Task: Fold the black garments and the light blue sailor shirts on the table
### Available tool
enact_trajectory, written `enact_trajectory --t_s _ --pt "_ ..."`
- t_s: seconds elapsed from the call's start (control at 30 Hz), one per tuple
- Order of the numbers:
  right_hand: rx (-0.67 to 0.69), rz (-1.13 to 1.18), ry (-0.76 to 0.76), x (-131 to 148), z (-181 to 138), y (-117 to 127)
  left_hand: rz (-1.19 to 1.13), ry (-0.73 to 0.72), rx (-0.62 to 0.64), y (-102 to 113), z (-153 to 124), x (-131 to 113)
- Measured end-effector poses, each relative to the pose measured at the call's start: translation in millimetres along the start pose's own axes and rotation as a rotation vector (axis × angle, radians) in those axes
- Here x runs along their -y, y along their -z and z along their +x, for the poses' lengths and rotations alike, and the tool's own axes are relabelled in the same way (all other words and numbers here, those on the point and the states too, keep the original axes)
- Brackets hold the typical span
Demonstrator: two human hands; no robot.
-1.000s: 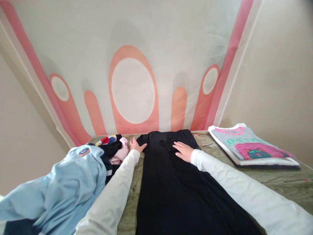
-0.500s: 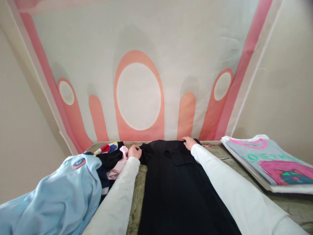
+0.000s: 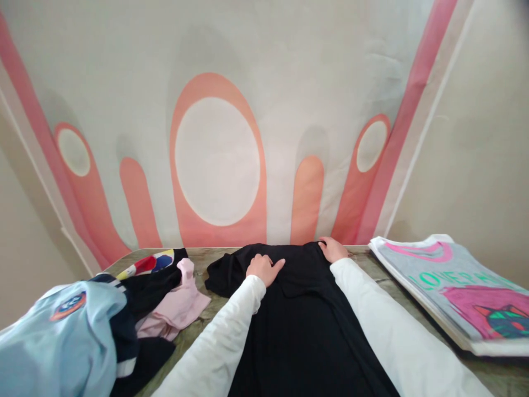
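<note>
A long black T-shirt [image 3: 306, 336] lies spread lengthwise on the table, its upper end by the far edge. My left hand [image 3: 263, 269] rests on the cloth near the left shoulder, thumb stretched away from the fingers. Beyond that hand, the left sleeve [image 3: 223, 273] sticks out, bunched. At the right shoulder, my right hand [image 3: 333, 250] has its fingers closed on the shirt's edge. The right sleeve seems folded inward over the body of the shirt. The near end of the shirt runs out of view.
To the left, a loose heap holds a light blue garment [image 3: 61, 342], a pink one [image 3: 177, 309] and a black one with a coloured print [image 3: 157, 281]. On the right is a stack of folded shirts [image 3: 450, 286]. The wooden table [image 3: 198, 336] meets a patterned wall covering [image 3: 281, 110].
My left hand has moved right, from the left sleeve onto the shirt, and its thumb has spread. My right hand stays at the right shoulder. The view has turned slightly right.
</note>
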State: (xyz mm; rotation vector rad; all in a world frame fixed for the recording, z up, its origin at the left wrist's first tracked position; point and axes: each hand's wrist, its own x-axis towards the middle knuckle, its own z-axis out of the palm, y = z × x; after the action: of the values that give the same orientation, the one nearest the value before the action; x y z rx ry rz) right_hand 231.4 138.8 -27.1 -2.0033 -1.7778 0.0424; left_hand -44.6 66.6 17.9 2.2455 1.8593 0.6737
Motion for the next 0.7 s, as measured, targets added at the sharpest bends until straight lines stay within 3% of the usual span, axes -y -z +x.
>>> enact_trajectory --t_s 0.13,0.27,0.53,0.7 --pt "0.005 -0.059 -0.019 7 -6 5 -0.103 -0.083 -0.049 -11 -3 -1" --pt "0.009 -0.092 0.025 11 -9 10 -0.444 -0.129 -0.068 -17 -1 -4" --pt "-0.043 -0.077 0.031 10 -12 12 -1.128 0.034 -0.025 -25 -1 -13" --pt "-0.087 -0.045 0.029 10 -14 12 -1.41 0.213 0.143 -18 -4 -18"
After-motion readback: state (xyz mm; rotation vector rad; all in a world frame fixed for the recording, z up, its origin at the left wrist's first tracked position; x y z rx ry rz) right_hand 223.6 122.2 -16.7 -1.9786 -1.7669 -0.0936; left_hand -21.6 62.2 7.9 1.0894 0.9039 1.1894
